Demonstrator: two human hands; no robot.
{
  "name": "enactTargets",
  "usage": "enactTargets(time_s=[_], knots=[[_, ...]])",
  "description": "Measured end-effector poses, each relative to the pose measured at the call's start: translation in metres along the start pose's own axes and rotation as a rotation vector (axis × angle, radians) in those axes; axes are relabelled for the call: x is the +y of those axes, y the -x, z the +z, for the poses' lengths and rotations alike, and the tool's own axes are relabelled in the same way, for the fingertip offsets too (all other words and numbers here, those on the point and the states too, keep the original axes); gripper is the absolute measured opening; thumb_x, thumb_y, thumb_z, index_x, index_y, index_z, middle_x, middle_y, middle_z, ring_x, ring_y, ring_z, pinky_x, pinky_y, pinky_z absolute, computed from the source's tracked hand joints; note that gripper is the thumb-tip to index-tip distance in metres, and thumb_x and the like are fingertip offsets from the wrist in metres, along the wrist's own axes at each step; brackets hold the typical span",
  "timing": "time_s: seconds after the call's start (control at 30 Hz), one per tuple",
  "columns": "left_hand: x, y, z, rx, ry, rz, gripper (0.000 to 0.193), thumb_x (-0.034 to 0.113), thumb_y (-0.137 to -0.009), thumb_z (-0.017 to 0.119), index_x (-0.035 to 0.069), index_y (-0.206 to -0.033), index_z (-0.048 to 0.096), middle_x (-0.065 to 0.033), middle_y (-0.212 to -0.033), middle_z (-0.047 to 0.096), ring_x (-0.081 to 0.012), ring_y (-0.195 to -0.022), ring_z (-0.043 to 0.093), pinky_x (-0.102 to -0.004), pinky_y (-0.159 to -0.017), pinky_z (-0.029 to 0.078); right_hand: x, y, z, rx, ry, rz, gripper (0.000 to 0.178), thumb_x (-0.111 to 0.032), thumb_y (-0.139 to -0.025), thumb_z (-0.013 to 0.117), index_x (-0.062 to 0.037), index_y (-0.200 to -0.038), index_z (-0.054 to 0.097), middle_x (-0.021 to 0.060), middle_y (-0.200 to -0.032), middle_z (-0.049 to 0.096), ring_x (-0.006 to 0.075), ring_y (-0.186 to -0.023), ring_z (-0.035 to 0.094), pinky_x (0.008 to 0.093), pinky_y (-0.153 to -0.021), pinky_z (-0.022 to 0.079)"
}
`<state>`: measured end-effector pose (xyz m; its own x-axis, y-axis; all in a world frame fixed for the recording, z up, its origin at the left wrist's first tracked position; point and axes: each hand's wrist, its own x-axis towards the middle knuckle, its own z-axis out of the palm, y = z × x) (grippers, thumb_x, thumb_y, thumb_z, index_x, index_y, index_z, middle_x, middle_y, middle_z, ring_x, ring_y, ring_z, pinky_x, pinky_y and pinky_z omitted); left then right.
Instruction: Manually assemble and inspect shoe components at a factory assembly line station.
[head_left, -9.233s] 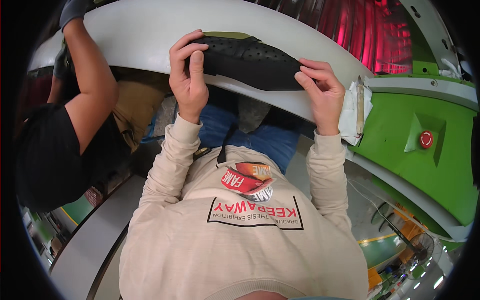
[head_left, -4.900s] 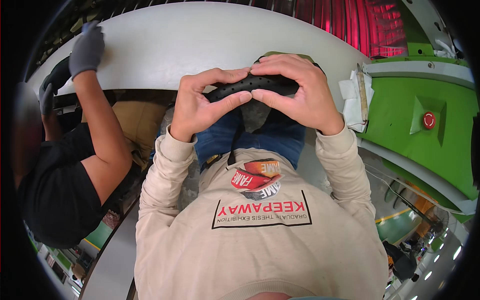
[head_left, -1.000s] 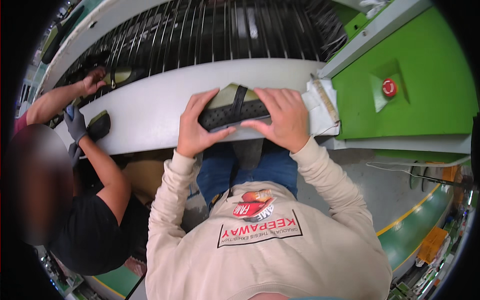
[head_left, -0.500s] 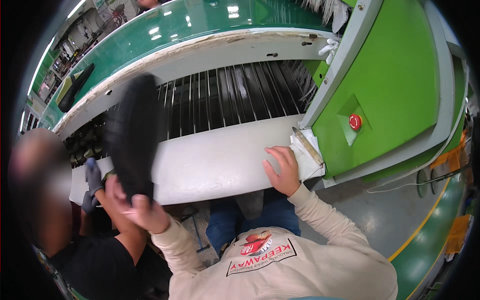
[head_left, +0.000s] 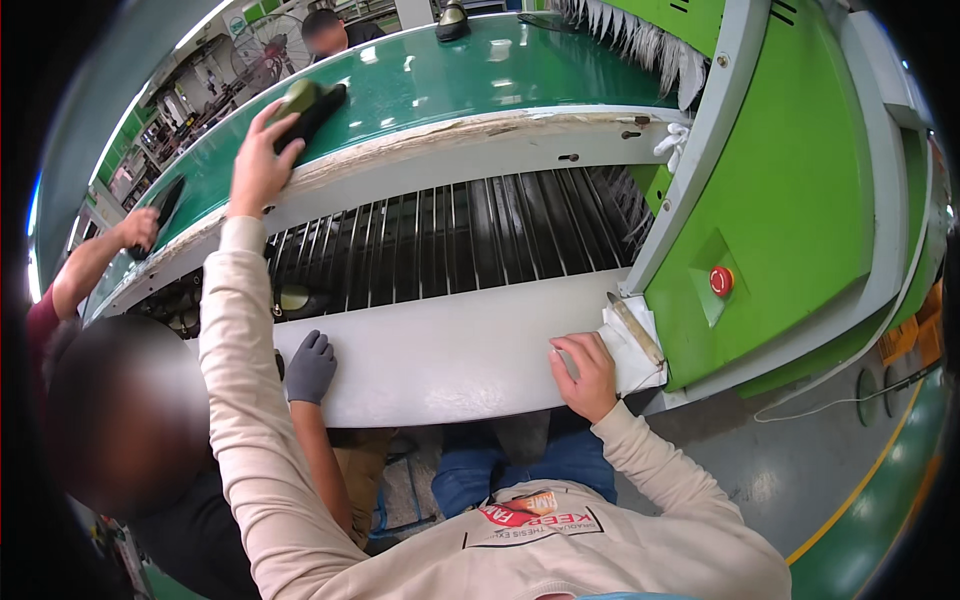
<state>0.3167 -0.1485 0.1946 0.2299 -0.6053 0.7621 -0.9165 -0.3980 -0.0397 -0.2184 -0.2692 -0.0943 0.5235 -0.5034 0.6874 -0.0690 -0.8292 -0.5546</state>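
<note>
My left arm reaches out over the ledge to the green conveyor belt. There my left hand is closed round the near end of a black shoe, thumb on one side and fingers on the other. An olive-green piece, perhaps a shoe last, shows on the shoe's far side. On the white ledge rests my right hand, holding nothing, its fingers loosely bent and the thumb apart. Close to it, a tool with a pale handle lies on white paper or cloth.
A co-worker's grey-gloved hand is on the ledge beside my left arm. Another person's hand grips a dark shoe at far left. Metal rollers run below the belt. A green machine with a red button stands at right.
My left hand has moved from above the ledge, where it held a black shoe upright, out to the belt. The co-worker's gloved hand has come onto the ledge. My right hand has barely moved.
</note>
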Motion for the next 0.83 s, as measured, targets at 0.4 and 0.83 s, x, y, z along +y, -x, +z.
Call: enactTargets(time_s=[0.4,0.83], knots=[[0.065,0.055,0.049,0.402,0.094,-0.303,0.039,0.028,-0.106,0.072,0.004,-0.137,0.075,-0.0183,-0.152,0.069,-0.0379,-0.138,0.067,-0.0454,-0.115,0.053,0.007,0.001,0.003,0.000,-0.029,0.063,0.013,-0.006,-0.097,0.078,-0.0040,-0.109,0.077,0.0118,-0.105,0.073,0.0344,-0.097,0.071,0.0430,-0.085,0.058],[0.184,0.327,0.100,-0.239,0.347,-0.240,0.044,0.024,-0.096,0.083,0.014,-0.136,0.070,-0.0208,-0.138,0.070,-0.0399,-0.137,0.064,-0.0494,-0.118,0.050,-0.011,-0.025,0.010,-0.197,-0.158,0.084,0.016,-0.004,-0.097,0.077,-0.0048,-0.113,0.076,0.0101,-0.102,0.072,0.0300,-0.095,0.071,0.0417,-0.090,0.055]])
